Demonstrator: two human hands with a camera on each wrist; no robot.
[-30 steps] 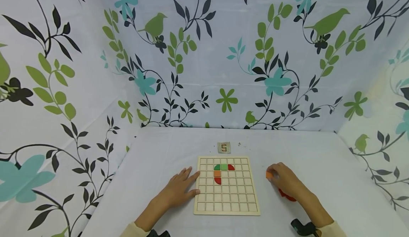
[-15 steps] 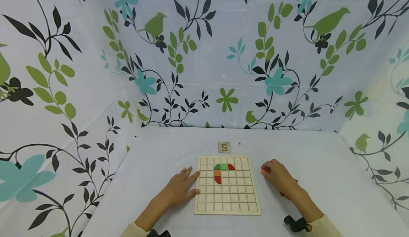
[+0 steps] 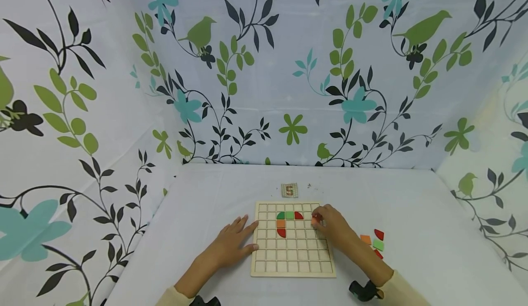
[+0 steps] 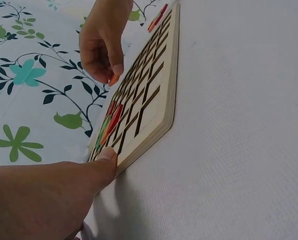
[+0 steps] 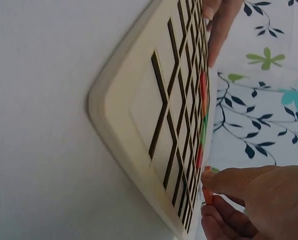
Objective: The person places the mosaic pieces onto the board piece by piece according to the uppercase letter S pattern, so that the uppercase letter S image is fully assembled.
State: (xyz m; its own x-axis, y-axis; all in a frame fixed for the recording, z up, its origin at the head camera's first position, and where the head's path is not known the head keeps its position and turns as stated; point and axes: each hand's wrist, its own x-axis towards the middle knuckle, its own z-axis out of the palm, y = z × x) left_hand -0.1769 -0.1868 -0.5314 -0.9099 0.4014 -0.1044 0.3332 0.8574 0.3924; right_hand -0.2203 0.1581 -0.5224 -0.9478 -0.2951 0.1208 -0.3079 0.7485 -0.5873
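Note:
A wooden grid board lies flat on the white table. In its upper cells sit a dark green rounded tile, a light green square tile, a red rounded tile, an orange square tile and a second red rounded tile. My right hand pinches another orange tile between thumb and fingers, over the board's upper right edge. With fingers spread, my left hand rests at the left edge, its thumb touching the board's border.
Right of the board lie several loose tiles: an orange one, a green one and red ones. A small patterned card lies behind the board. A leaf-print cloth hangs around the table.
My right hand has moved left with the orange tile, from beside the loose tiles to over the board's right edge, uncovering those tiles. My left hand has stayed in place.

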